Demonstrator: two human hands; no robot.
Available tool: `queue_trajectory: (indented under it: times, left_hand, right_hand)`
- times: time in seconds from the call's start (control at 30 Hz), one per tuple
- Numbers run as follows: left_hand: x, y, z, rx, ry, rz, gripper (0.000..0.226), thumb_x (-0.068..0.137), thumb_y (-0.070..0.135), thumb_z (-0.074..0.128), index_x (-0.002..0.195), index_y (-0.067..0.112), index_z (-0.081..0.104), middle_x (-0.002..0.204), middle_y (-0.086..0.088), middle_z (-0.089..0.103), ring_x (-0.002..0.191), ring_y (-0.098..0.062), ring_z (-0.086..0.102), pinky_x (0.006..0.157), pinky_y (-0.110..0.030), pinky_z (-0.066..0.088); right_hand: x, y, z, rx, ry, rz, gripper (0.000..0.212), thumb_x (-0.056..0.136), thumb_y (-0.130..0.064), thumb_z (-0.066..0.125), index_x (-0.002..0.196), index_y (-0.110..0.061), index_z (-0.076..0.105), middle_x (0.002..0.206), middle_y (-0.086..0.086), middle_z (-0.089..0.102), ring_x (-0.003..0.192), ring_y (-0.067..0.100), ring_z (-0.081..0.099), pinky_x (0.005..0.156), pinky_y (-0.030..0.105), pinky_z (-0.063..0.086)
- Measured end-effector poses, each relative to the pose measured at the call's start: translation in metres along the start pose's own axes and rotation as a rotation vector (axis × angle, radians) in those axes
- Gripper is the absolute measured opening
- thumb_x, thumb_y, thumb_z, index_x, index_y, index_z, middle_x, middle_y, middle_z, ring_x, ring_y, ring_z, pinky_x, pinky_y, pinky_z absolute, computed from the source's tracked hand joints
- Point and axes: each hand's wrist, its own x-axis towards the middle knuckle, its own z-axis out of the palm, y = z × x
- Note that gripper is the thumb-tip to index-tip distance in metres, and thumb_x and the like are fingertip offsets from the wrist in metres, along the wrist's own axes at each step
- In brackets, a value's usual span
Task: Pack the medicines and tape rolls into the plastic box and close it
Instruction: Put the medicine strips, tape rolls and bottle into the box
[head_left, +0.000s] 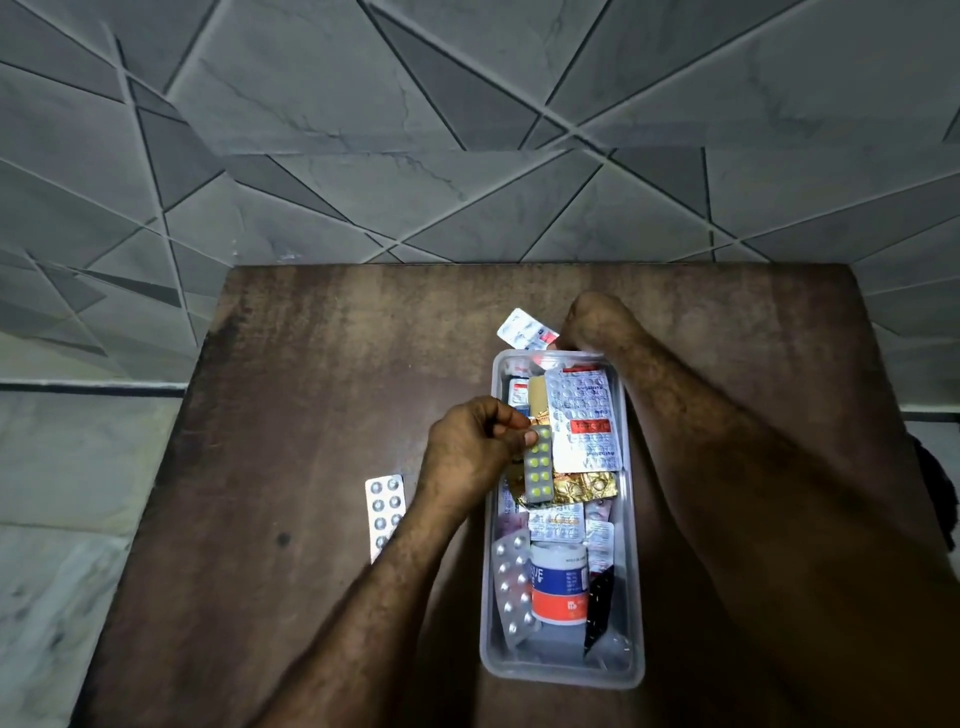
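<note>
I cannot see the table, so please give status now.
Left hand holds yellow-pill strip over plastic box. Right hand grips strip beyond box. One silver strip left on table.

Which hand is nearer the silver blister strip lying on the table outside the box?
Left. The left hand is just right of the silver blister strip; the right hand is beyond the plastic box.

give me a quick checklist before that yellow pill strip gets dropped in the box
1. Left hand has the yellow pill strip pinched: ok.
2. Strip is over the open plastic box: ok.
3. Right hand has a firm hold on the white strip at the box's far end: cannot tell, fingers hidden.
4. All medicines packed: not ok, a silver blister strip lies on the table.
5. Lid ready: cannot tell, none in view.
6. Tape rolls packed: cannot tell.
</note>
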Motion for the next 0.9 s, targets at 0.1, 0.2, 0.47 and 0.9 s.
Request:
queue_trajectory:
  times: [0.1, 0.2, 0.47, 0.9]
  left_hand:
    - [0.002, 0.001, 0.008, 0.096, 0.021, 0.003, 0.009, 0.077, 0.016, 0.078, 0.085, 0.016, 0.074, 0.067, 0.009, 0.068, 0.054, 0.007, 0.057, 0.052, -0.004, 0.041]
    - [0.003, 0.002, 0.010, 0.174, 0.045, -0.006, 0.009, 0.080, 0.015, 0.075, 0.089, 0.018, 0.074, 0.076, 0.005, 0.072, 0.061, 0.002, 0.064, 0.049, -0.001, 0.041]
    - [-0.004, -0.002, 0.007, 0.264, 0.080, 0.088, 0.013, 0.082, 0.015, 0.069, 0.091, 0.023, 0.074, 0.080, 0.007, 0.074, 0.065, 0.006, 0.065, 0.053, 0.000, 0.040]
    - [-0.009, -0.018, -0.001, 0.050, 0.129, 0.100, 0.012, 0.081, 0.018, 0.072, 0.090, 0.025, 0.073, 0.084, 0.006, 0.075, 0.080, -0.010, 0.071, 0.075, -0.026, 0.056]
  right_hand:
    - [0.003, 0.003, -0.003, 0.011, 0.004, 0.000, 0.014, 0.073, -0.022, 0.078, 0.085, -0.015, 0.072, 0.094, 0.004, 0.074, 0.087, 0.018, 0.065, 0.079, 0.027, 0.050]
    - [0.001, 0.001, -0.008, 0.027, 0.025, -0.003, 0.013, 0.074, -0.021, 0.078, 0.084, -0.016, 0.071, 0.092, 0.004, 0.072, 0.086, 0.017, 0.064, 0.077, 0.026, 0.049]
    - [-0.012, 0.000, -0.016, 0.146, 0.070, -0.029, 0.013, 0.075, -0.016, 0.080, 0.082, -0.014, 0.068, 0.082, 0.001, 0.067, 0.079, 0.013, 0.059, 0.077, 0.027, 0.049]
    - [-0.172, 0.017, -0.012, 0.657, 0.064, 0.020, 0.012, 0.080, -0.010, 0.076, 0.079, -0.014, 0.065, 0.075, 0.004, 0.071, 0.053, 0.000, 0.063, 0.049, 0.020, 0.049]
